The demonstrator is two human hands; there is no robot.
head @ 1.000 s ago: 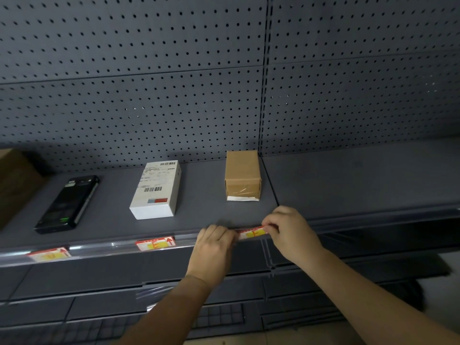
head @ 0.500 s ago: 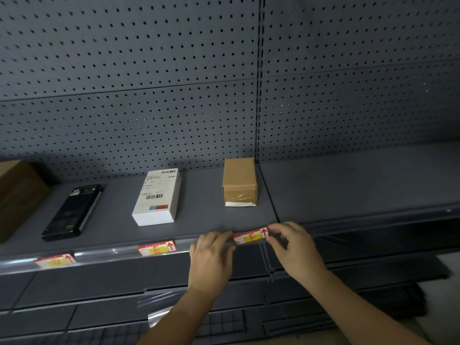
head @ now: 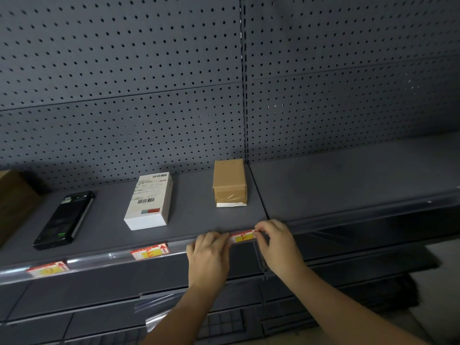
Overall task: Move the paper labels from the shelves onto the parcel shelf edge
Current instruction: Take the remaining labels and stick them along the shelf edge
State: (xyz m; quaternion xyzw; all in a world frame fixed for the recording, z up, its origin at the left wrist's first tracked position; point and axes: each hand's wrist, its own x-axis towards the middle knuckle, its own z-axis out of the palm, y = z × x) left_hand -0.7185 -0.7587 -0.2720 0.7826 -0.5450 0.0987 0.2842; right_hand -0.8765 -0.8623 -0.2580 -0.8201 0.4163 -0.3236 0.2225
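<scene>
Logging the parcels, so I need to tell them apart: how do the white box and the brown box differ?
The white box is long and lies flat; the brown box is smaller and blockier. The white box has printed barcodes on top; the brown box is plain card with clear tape across its front. The white box sits to the left, the brown box to the right by the shelf seam. Both rest on the same grey shelf, apart.

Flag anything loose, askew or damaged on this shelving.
Clear plastic strip below the left hand juts out loose and bent instead of lying flat against the shelving. Nothing else stands out.
</scene>
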